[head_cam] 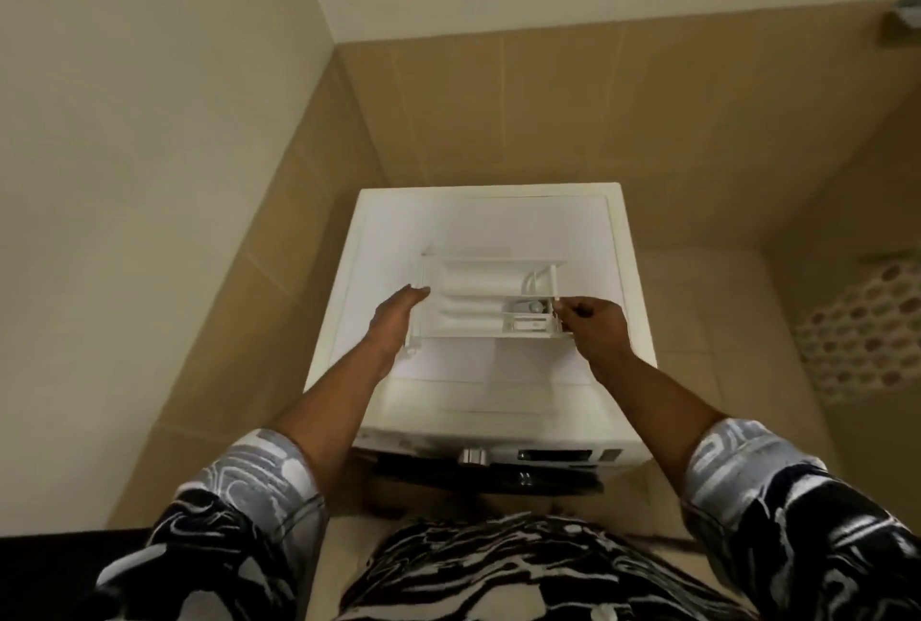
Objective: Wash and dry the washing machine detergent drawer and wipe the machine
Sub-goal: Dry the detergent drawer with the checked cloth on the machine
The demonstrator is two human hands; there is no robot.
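The white detergent drawer [478,296] lies on top of the white washing machine [498,386], with its compartments facing up. My left hand [396,316] lies against the drawer's left end with the fingers nearly straight. My right hand [593,321] has curled fingers and pinches the drawer's right end near the small insert. Whether the drawer rests fully on the lid or is slightly lifted cannot be told.
The machine stands in a corner between beige tiled walls [573,112]. Its front panel with a silver knob [473,456] and a dark display [553,455] faces me. A patterned mat [857,326] lies on the floor at the right.
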